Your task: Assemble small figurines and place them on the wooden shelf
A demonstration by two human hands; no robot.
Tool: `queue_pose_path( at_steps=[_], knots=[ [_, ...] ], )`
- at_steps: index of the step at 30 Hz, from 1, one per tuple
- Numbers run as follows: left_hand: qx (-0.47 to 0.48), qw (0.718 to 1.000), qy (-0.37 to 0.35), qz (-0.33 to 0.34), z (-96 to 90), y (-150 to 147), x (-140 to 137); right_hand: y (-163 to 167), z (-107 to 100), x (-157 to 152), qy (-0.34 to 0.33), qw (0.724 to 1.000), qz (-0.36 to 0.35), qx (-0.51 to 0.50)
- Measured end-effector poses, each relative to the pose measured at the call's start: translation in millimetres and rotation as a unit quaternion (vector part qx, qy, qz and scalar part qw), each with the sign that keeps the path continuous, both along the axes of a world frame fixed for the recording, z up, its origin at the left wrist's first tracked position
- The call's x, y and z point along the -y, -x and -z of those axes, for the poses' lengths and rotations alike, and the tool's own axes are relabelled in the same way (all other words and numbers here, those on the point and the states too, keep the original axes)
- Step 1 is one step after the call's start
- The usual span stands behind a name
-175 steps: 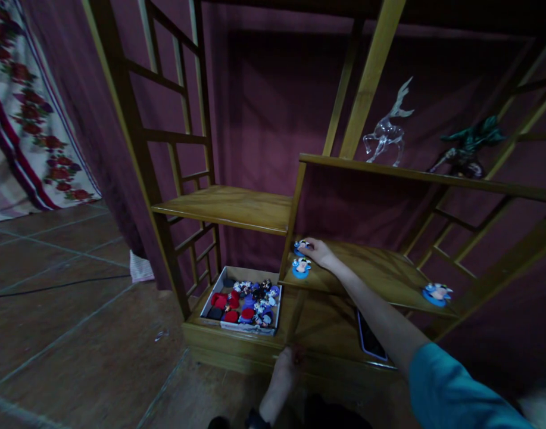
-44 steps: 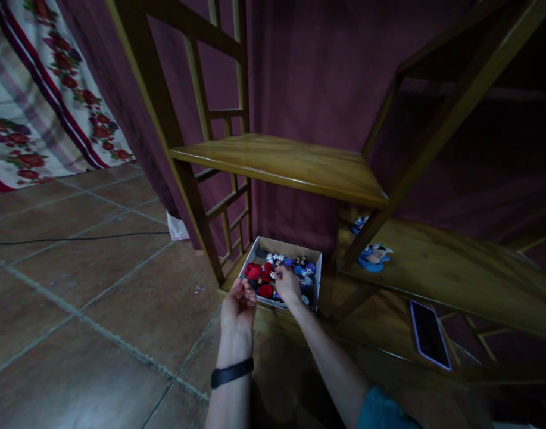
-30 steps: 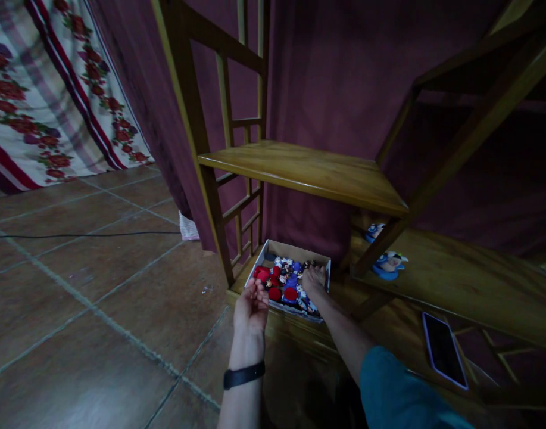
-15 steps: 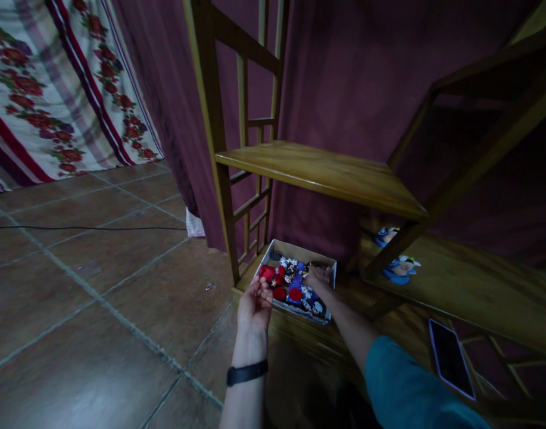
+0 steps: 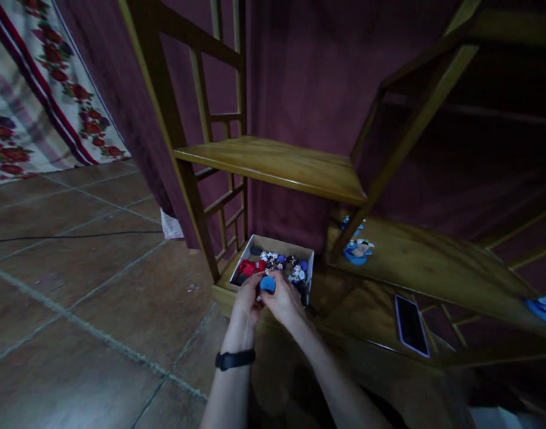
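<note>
Both my hands meet over the front edge of a shallow cardboard box [image 5: 308,269] on the low wooden ledge. Between them is a small figurine [image 5: 268,284] with its round blue base facing up; the rest of it is mostly covered by my fingers. My right hand [image 5: 282,299] pinches the base from the right. Curled around it from the left and below is my left hand [image 5: 247,300], with a black band [image 5: 235,360] on the wrist. Several small figurines [image 5: 273,260] in red, white, blue and black lie jumbled in the box.
A wooden shelf board [image 5: 273,164] overhangs the box. To the right, blue-and-white figurines [image 5: 358,251] stand on another board [image 5: 415,253]. A phone [image 5: 411,325] lies lower down. A slatted wooden side frame [image 5: 183,173] rises at the left, and a dark cable [image 5: 76,236] crosses the tiled floor.
My right hand has come out of the box with the blue-based figurine and moved left to my left hand. The left hand, previously open palm up, has closed around it. The view has swung right.
</note>
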State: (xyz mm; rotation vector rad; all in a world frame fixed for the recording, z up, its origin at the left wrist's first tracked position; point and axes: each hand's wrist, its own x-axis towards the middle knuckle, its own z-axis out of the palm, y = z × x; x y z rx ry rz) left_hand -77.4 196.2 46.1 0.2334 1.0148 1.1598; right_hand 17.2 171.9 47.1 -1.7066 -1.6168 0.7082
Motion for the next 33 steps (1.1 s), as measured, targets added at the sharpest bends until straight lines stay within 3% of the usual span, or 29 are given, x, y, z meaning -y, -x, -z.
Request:
queue_pose_path(
  at_steps=[3, 5, 7, 9, 11, 13, 16, 19, 22, 25, 33],
  knots=[
    [0.009, 0.999, -0.036, 0.004, 1.8, -3, 1, 10, -12, 11, -0.030, 0.994, -0.017, 0.102],
    [0.034, 0.999, -0.042, 0.004, 1.5, 0, 0, 7, -13, 7, -0.044, 0.995, -0.054, 0.071],
    [0.065, 0.997, -0.034, -0.018, -0.2, 5, -3, -5, -7, -6, -0.057, 0.994, -0.087, -0.021],
    [0.103, 0.992, -0.007, -0.076, -2.7, 10, -6, -25, 3, -22, -0.043, 0.991, -0.033, -0.122],
    [0.126, 0.982, 0.025, -0.138, -4.7, 15, -8, -49, 14, -37, -0.026, 0.990, 0.041, -0.133],
    [0.137, 0.974, 0.044, -0.174, -5.7, 19, -10, -71, 23, -47, -0.006, 0.994, 0.083, -0.068],
    [0.152, 0.971, 0.047, -0.181, -5.2, 20, -10, -89, 32, -53, 0.031, 0.986, 0.108, 0.123],
    [0.162, 0.973, 0.057, -0.155, -3.8, 19, -8, -87, 40, -57, 0.063, 0.944, 0.078, 0.314],
    [0.149, 0.978, 0.060, -0.134, -2.6, 22, -7, -79, 48, -65, 0.085, 0.902, 0.053, 0.420],
    [0.126, 0.981, 0.053, -0.141, -1.4, 26, -7, -72, 52, -74, 0.104, 0.885, 0.041, 0.452],
    [0.116, 0.987, 0.036, -0.109, 0.1, 22, -8, -70, 38, -76, 0.120, 0.905, 0.030, 0.407]
  ],
)
